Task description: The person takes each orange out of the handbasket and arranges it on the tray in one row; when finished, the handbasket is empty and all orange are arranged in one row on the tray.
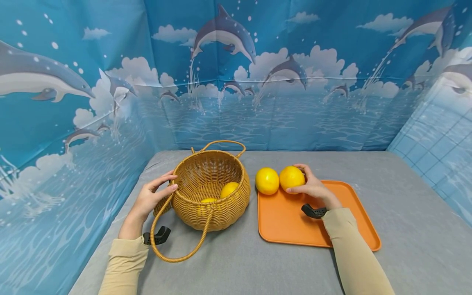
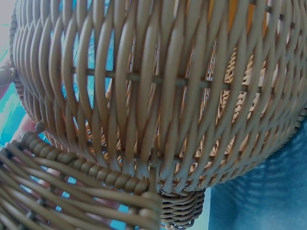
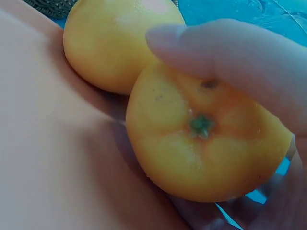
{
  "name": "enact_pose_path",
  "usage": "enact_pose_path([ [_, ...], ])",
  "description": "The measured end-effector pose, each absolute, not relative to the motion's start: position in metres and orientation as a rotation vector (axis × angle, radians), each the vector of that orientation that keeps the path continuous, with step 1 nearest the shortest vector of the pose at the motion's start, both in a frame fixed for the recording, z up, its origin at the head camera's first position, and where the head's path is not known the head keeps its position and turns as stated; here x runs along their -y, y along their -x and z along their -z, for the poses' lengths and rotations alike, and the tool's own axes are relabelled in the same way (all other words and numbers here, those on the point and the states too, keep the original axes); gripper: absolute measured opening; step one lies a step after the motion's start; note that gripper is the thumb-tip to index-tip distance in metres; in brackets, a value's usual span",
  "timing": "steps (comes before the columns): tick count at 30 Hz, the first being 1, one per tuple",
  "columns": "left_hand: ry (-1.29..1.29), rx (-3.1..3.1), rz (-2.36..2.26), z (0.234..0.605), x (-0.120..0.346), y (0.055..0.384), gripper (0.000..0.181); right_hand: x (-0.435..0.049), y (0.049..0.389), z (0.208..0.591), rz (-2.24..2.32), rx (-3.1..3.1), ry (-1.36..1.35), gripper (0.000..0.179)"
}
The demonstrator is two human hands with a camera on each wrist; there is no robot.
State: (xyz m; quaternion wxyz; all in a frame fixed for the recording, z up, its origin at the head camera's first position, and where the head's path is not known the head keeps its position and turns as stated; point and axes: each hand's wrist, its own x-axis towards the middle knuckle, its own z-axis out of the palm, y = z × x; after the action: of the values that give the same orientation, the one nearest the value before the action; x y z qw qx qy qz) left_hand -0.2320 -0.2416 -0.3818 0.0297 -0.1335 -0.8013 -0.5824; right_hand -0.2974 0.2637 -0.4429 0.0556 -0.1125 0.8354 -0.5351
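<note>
A round wicker basket (image 1: 210, 211) stands on the left, with two oranges inside, one orange (image 1: 229, 189) near its right wall and the other mostly hidden by the front rim. My left hand (image 1: 149, 200) holds the basket at its left rim; the left wrist view is filled by the woven wall (image 2: 158, 96), and the fingers are partly hidden behind a smaller woven piece (image 2: 81, 187). My right hand (image 1: 312, 186) grips an orange (image 1: 292, 179) over the tray's back edge, its green stem end (image 3: 201, 125) facing the wrist camera. Beside it rests another orange (image 1: 267, 181).
An orange tray (image 1: 291, 229) lies to the right of the basket on a grey cloth (image 1: 250, 266). One basket handle (image 1: 177, 259) droops over the front left, another handle (image 1: 225, 141) rises at the back. A dolphin-print curtain (image 1: 236, 110) surrounds the table.
</note>
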Motion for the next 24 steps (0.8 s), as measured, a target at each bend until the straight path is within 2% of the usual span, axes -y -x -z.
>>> enact_pose_path([
  [24,0.405,2.473,1.806,0.381,0.241,0.231,0.045,-0.268,0.292,0.426,1.456,-2.565,0.397,0.094],
])
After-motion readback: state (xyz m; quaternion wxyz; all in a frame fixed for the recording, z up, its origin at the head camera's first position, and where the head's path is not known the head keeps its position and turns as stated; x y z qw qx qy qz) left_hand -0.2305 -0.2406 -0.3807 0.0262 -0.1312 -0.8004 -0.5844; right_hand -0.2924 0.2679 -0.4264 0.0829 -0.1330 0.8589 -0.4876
